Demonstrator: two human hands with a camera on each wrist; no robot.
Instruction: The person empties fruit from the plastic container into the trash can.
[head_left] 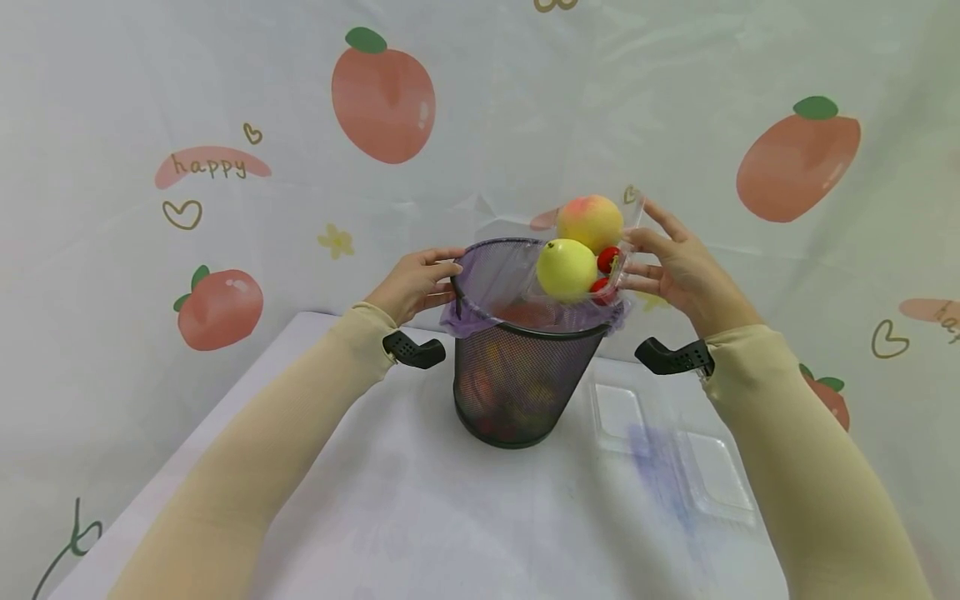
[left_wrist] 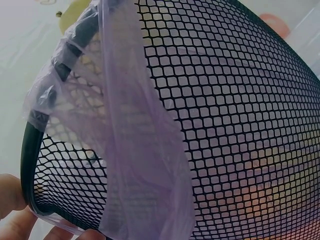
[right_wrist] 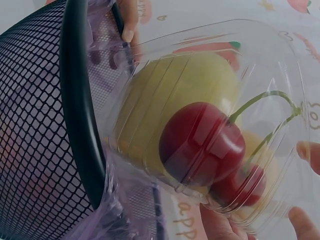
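A black mesh wastebasket with a purple bin liner folded over its rim stands tilted on the table. My left hand grips the rim at its left side; fingers show there in the left wrist view. With my right hand I hold a clear plastic box, tipped toward the basket's mouth. A yellow-green pear, a yellow-pink peach and two red cherries joined by a green stem are at the box, above the basket's right rim. Blurred coloured shapes show through the mesh.
Clear plastic trays lie on the white table, right of the basket. A blurred purple-blue patch shows between them. Behind hangs a white cloth printed with fruit and hearts.
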